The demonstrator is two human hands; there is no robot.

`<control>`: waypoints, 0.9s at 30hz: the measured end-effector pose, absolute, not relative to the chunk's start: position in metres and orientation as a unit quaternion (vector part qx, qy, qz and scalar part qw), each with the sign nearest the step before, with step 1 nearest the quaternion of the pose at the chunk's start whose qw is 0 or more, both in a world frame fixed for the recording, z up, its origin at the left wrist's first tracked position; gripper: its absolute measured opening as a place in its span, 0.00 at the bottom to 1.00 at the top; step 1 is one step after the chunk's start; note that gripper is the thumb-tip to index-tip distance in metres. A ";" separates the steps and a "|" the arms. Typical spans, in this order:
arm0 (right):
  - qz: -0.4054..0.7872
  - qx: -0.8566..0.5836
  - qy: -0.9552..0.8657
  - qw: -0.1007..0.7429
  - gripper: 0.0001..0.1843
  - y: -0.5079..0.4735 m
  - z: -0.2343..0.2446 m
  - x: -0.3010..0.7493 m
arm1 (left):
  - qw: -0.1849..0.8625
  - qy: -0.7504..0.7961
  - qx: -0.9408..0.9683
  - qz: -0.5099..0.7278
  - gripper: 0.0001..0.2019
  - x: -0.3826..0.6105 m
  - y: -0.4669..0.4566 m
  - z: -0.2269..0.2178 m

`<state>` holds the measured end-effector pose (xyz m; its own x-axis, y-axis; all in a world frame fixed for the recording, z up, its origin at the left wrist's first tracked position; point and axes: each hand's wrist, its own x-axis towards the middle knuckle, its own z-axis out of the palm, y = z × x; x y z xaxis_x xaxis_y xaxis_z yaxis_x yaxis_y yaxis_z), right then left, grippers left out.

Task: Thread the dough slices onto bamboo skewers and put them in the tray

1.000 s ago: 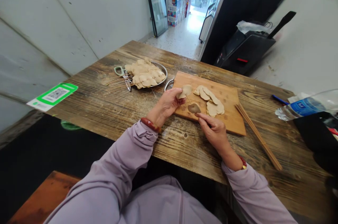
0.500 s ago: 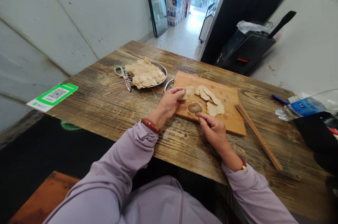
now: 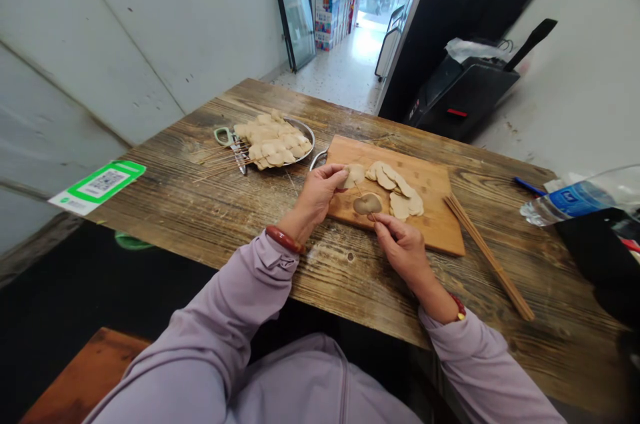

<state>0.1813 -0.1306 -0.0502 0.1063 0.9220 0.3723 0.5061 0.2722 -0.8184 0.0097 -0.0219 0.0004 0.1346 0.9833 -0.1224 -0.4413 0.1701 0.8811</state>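
My left hand (image 3: 320,192) pinches a thin, pale tan slice (image 3: 355,175) by its left edge, above the cutting board (image 3: 345,147). Lower and nearer me, my right hand (image 3: 401,241) is closed on the near end of a thin wooden skewer (image 3: 373,216). Just beyond those fingertips lies a darker, brownish oval slice (image 3: 367,203), which looks threaded on the skewer. A thin stretch of skewer shows between the two slices. Overlapping pale slices (image 3: 400,184) rest on the board to the right.
A metal plate (image 3: 311,133) at the left carries a heap of skewered slices (image 3: 275,137). Green-handled scissors (image 3: 235,144) lie beside it. A bundle of skewers (image 3: 490,257) touches the board's right side. A water bottle (image 3: 565,203) lies farther right; a green QR card (image 3: 100,185) is at the left edge.
The whole view has shifted very slightly. Both hands keep their grips, and the slice in my left hand looks tilted a little differently.
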 end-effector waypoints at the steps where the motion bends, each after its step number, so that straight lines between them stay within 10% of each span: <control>1: 0.218 -0.566 -0.633 0.481 0.13 -0.131 -0.049 0.181 | 0.656 0.381 0.366 0.539 0.08 0.010 -0.022 0.000; 27: 0.445 -0.532 -0.514 0.504 0.21 -0.128 -0.031 0.174 | 0.754 0.320 0.352 0.453 0.11 0.008 -0.021 -0.001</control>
